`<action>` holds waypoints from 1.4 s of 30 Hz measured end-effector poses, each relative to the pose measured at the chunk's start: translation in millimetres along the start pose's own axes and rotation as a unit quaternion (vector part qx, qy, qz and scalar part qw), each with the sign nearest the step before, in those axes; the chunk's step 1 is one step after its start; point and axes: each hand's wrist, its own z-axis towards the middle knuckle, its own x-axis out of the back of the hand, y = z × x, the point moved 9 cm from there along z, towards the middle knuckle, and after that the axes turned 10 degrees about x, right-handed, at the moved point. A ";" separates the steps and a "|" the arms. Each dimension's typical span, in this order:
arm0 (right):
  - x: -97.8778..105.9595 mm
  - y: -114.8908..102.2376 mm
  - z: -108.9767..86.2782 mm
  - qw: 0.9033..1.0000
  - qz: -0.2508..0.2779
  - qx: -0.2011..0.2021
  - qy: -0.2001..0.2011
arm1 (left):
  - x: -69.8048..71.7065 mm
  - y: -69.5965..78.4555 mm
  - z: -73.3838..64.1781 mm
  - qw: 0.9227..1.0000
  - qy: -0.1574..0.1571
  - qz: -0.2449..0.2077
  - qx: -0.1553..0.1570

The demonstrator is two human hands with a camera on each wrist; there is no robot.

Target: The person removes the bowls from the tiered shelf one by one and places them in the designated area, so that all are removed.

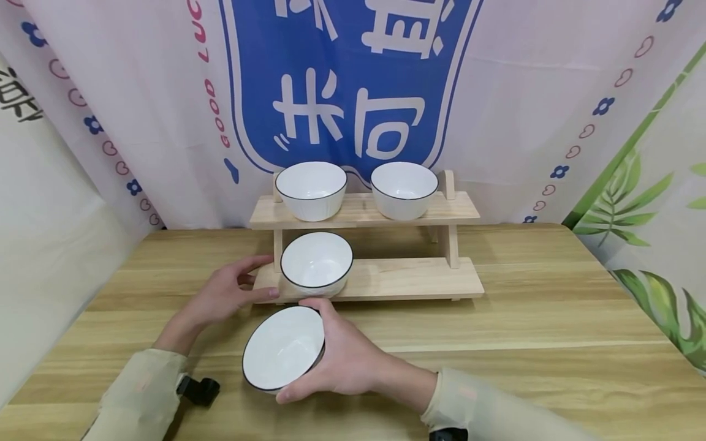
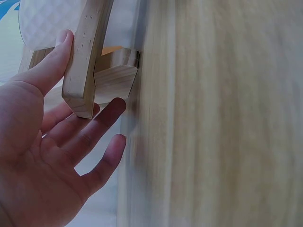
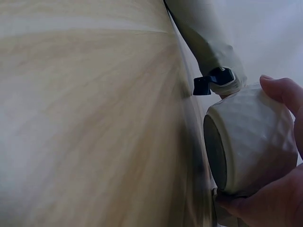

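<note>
Directions are from the held bowl, with 12 o'clock directly away from you in the head view.

Your right hand [image 1: 353, 361], at 3 o'clock, is clamped on the held bowl [image 1: 283, 349], thumb on the near side and fingers on the far side. The bowl is tilted and appears to be off the table [image 1: 524, 318], in front of the rack. Your left hand [image 1: 225, 297], at 10 to 11 o'clock, has the left end of the lower shelf [image 1: 410, 278] between thumb and fingers; you cannot tell how firmly.

Caution: the far fingers of your right hand appear close to the shelf's front edge. Advancing at this height could strike that edge and loosen the hold.

Caution: the shelf bowl [image 1: 317, 260] stands at 1 o'clock. A straight push that way could knock the rims together.

Caution: the smooth side could slip if thumb pressure drops.

Caution: a pull by your left hand could shift the rack and rock the two top bowls [image 1: 405, 184], at 12 and 1 o'clock.
</note>
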 end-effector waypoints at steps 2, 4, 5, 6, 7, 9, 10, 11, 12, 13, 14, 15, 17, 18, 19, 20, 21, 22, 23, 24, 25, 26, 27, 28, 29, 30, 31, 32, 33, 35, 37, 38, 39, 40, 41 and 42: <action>-0.6 0.6 1.2 1.000 -0.003 -0.003 0.001 | 0.3 -0.5 0.1 1.000 0.001 0.000 -0.001; -1.5 1.1 2.5 1.000 -0.004 -0.005 0.001 | 0.6 -1.0 -0.1 1.000 0.002 0.000 -0.003; -2.1 1.1 3.1 1.000 -0.004 -0.005 0.000 | 0.6 -1.6 -0.1 1.000 0.003 0.000 -0.003; -2.9 1.2 3.6 1.000 -0.004 -0.005 -0.002 | 0.7 -1.9 -0.2 1.000 0.003 -0.002 -0.004; -3.8 1.4 4.0 1.000 -0.004 -0.006 -0.003 | 0.7 -2.3 -0.3 1.000 0.002 -0.003 -0.004; -5.6 1.7 4.8 1.000 -0.004 -0.007 -0.006 | 0.6 -2.4 -0.7 1.000 0.002 -0.005 -0.006; -6.6 1.6 5.1 1.000 -0.003 -0.007 -0.008 | 0.4 -2.7 -0.7 1.000 0.002 -0.005 -0.006; -7.7 1.9 5.4 1.000 -0.003 -0.008 -0.010 | 0.4 -2.8 -0.8 1.000 0.002 -0.006 -0.006; -8.7 1.9 5.7 1.000 -0.003 -0.007 -0.012 | 0.4 -2.6 -0.9 1.000 0.002 -0.006 -0.006; -9.8 1.9 6.0 1.000 -0.003 -0.007 -0.014 | 0.5 -2.6 -1.0 1.000 0.002 -0.004 -0.006; -10.7 1.8 6.3 1.000 -0.002 -0.007 -0.015 | 0.5 -2.2 -1.2 1.000 0.003 -0.003 -0.007; -11.6 1.5 6.5 1.000 -0.001 -0.007 -0.016 | 0.4 -2.0 -1.2 1.000 0.003 -0.003 -0.007; -13.0 0.7 6.9 1.000 0.001 -0.005 -0.018 | 0.4 -1.2 -1.4 1.000 0.003 -0.003 -0.008; -13.4 0.4 7.0 1.000 0.002 -0.006 -0.019 | 0.3 -0.9 -1.5 1.000 0.002 -0.002 -0.008; -14.0 0.5 7.2 1.000 0.003 -0.007 -0.021 | 0.3 -0.7 -1.5 1.000 0.003 -0.002 -0.008; -14.5 0.5 7.2 1.000 0.003 -0.008 -0.023 | 0.2 -0.6 -1.4 1.000 0.002 -0.002 -0.008; -14.9 0.3 7.2 1.000 0.002 -0.008 -0.025 | 0.1 -0.4 -1.3 1.000 0.002 -0.002 -0.008; -15.3 0.4 7.2 1.000 0.001 -0.009 -0.028 | 0.1 -0.1 -1.1 1.000 0.003 -0.003 -0.010; -15.6 0.4 7.1 0.999 -0.001 -0.010 -0.031 | 0.1 0.2 -0.9 1.000 0.003 -0.002 -0.012; -15.9 0.2 6.9 0.999 -0.001 -0.009 -0.034 | 0.1 0.1 -0.7 1.000 0.004 -0.003 -0.013; -16.1 0.0 6.5 0.999 -0.001 -0.009 -0.037 | 0.1 0.0 -0.5 1.000 0.004 -0.003 -0.014; -16.0 -0.3 5.9 0.999 -0.003 -0.008 -0.039 | 0.2 -0.4 0.0 1.000 0.005 -0.003 -0.015; -15.7 -0.5 5.3 0.999 -0.004 -0.009 -0.040 | 0.2 -0.4 0.1 1.000 0.005 -0.003 -0.016; -15.3 -0.5 4.7 0.999 -0.005 -0.009 -0.041 | 0.3 -0.7 0.2 1.000 0.006 -0.003 -0.017; -14.4 -0.7 4.1 0.999 -0.009 -0.010 -0.042 | 0.3 -0.9 0.3 1.000 0.006 -0.002 -0.016; -13.7 -0.7 3.5 0.999 -0.012 -0.010 -0.043 | 0.4 -1.5 0.8 1.000 0.006 -0.002 -0.014; -13.2 -0.4 3.0 0.999 -0.016 -0.012 -0.044 | 0.6 -1.7 0.7 1.000 0.007 -0.001 -0.013; -12.6 -0.2 2.5 0.999 -0.020 -0.012 -0.045 | 0.7 -1.9 0.6 1.000 0.007 0.000 -0.013; -12.2 0.0 2.1 0.999 -0.024 -0.013 -0.046 | 0.8 -1.3 0.2 1.000 0.007 0.000 -0.014; -11.8 0.2 1.6 0.998 -0.028 -0.011 -0.050 | 1.0 -1.5 0.2 1.000 0.007 -0.001 -0.013; -11.8 1.0 1.2 0.998 -0.031 -0.010 -0.052 | 1.1 -1.3 0.0 1.000 0.007 0.000 -0.012; -11.7 1.2 1.0 0.998 -0.033 -0.010 -0.054 | 1.0 -1.2 -0.1 1.000 0.006 -0.001 -0.011; -11.7 1.6 0.9 0.998 -0.034 -0.010 -0.055 | 1.0 -1.4 -0.1 1.000 0.005 0.000 -0.010; -11.5 1.7 0.9 0.998 -0.035 -0.010 -0.056 | 0.9 -2.0 0.1 1.000 0.005 0.000 -0.008; -11.2 1.9 1.0 0.998 -0.036 -0.010 -0.056 | 0.8 -2.2 0.2 1.000 0.004 0.000 -0.008; -10.8 1.7 1.2 0.998 -0.037 -0.009 -0.056 | 0.9 -2.4 0.4 1.000 0.005 0.000 -0.008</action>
